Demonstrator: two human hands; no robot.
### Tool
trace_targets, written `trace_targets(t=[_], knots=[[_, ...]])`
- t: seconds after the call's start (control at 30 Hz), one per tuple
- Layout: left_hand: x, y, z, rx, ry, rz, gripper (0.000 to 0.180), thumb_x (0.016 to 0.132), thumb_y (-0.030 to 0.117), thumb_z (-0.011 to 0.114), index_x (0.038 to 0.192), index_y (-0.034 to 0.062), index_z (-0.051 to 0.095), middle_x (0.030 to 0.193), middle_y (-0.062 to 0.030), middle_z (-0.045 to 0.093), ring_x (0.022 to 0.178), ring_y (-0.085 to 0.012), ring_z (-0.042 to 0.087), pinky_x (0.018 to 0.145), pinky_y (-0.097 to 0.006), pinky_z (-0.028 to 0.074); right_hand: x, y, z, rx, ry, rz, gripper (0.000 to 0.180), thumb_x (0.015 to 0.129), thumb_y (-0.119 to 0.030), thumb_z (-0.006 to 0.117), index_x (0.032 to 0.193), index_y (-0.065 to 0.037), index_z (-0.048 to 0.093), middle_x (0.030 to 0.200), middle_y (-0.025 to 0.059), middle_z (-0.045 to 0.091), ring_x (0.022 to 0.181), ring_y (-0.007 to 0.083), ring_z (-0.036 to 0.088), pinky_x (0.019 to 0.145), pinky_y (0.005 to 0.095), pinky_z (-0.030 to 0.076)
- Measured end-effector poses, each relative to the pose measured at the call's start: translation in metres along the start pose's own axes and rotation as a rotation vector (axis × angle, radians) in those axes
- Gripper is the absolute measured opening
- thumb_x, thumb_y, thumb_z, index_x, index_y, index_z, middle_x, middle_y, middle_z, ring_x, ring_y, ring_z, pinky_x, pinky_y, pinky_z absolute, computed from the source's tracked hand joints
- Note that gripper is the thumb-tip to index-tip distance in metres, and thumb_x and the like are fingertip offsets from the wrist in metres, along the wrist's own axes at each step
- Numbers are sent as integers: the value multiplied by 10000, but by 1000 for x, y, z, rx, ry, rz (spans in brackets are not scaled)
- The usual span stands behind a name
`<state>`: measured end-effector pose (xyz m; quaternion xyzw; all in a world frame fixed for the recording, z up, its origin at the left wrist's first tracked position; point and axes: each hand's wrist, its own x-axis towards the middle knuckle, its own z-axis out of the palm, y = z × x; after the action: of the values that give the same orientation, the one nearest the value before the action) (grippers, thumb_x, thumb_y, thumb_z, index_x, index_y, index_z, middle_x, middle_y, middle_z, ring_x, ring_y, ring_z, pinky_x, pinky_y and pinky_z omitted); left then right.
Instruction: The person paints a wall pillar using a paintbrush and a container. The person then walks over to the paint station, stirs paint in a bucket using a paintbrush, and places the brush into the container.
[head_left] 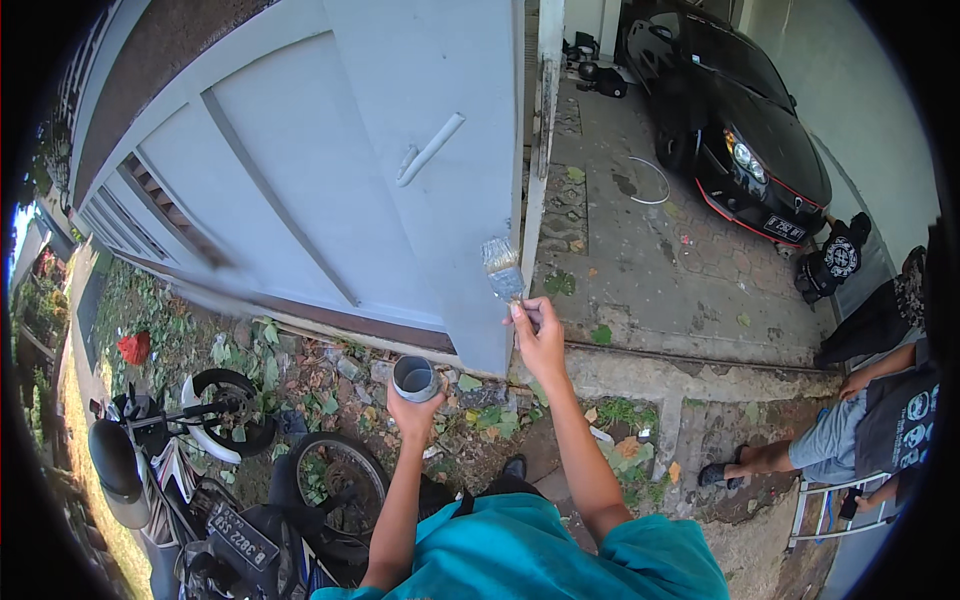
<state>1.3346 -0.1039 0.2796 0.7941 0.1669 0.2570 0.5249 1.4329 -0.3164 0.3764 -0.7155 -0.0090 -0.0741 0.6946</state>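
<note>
My right hand (540, 335) is closed round the short handle of a paintbrush (505, 270). Pale grey paint coats its bristles and ferrule, and the bristles point up toward the edge of a light grey metal gate (385, 235). Whether they touch the gate I cannot tell. Lower and to the left, my left hand (415, 408) grips a round paint cup (414, 375), its mouth facing up, with grey showing inside. A pale bar handle (432, 150) sticks out from the gate above the brush.
Motorbikes (240, 535) stand at lower left, close to my left arm. Beyond the gate's edge a black car (740, 130) is parked on paving. Several people are at right, one in grey shorts (835, 440) near a ladder (830, 515). Leaves and rubble (490, 415) cover the ground below the gate.
</note>
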Motion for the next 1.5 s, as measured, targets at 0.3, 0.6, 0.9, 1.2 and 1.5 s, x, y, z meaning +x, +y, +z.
trace_targets(t=[0.3,0.6,0.9,1.2,1.5], knots=[[-4,19,-7,13,84,6,683,501,98,830,1121,15,555,1026,-112,639,932,-230,632,851,-360,496,11,1,25,117,15,-83,238,940,-200,603,918,23,522,745,76,637,701,105,610,634,255,474],[7,5,-12,27,115,-32,705,496,108,842,1128,10,546,1046,-124,631,954,-254,621,872,-368,486,29,13,50,70,207,-207,253,938,-213,607,925,26,525,727,90,632,677,120,593,624,277,466],[26,-8,-35,37,20,-1,717,547,188,852,1162,6,533,1065,-130,633,970,-263,622,870,-395,480,14,57,78,82,317,-44,244,941,-203,596,896,7,480,714,85,624,695,151,600,659,297,463],[66,-38,-73,-77,-81,50,671,520,165,845,1107,16,558,1020,-129,633,922,-257,622,842,-385,493,-13,-7,101,-405,674,-538,217,915,-101,593,1107,-3,578,1043,179,588,873,301,620,728,395,498],[89,-62,-109,-139,-182,43,712,516,163,852,1142,26,541,1051,-126,623,966,-266,612,865,-394,477,6,12,130,-612,740,-504,246,890,-51,594,1133,-60,633,980,149,580,846,341,622,683,410,504]])
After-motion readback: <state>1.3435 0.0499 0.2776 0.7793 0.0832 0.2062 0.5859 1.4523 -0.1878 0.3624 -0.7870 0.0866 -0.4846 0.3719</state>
